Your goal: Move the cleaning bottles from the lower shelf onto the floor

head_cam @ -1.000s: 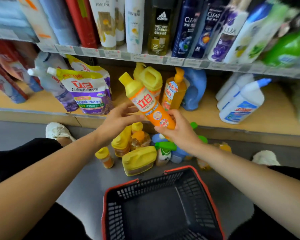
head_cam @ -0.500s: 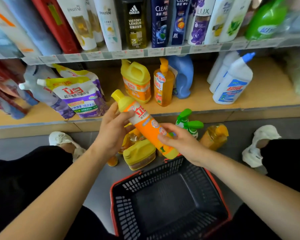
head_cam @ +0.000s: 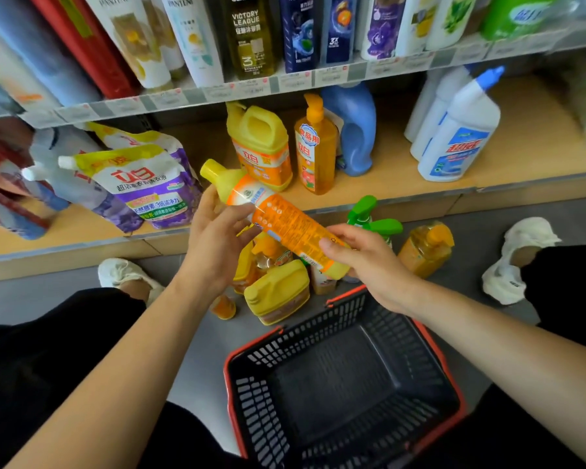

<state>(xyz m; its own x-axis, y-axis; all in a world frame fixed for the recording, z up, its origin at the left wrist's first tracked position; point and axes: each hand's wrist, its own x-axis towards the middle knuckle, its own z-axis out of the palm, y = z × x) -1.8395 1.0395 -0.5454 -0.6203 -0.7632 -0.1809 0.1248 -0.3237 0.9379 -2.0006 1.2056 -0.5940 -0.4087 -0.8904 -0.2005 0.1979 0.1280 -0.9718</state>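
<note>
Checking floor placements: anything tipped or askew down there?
Yes. The yellow jug on the floor leans tilted against the other bottles, and a small orange bottle beside it looks tipped. No spill visible. The basket holds nothing.

**Floor below the shelf crowded; gaps left and right**

Under the tilted orange bottle (head_cam: 285, 225), the floor (head_cam: 190, 346) at frame centre is packed: a yellow jug (head_cam: 278, 292), pump bottles and green sprayers (head_cam: 372, 218) stand touching or nearly so. A black basket (head_cam: 345, 384) blocks the lower centre. Bare floor lies at centre left beside a white shoe (head_cam: 122, 272), and at right between the amber bottle (head_cam: 427, 248) and the other shoe (head_cam: 515, 262). The lower shelf (head_cam: 403, 177) has open board between its bottles.
</note>
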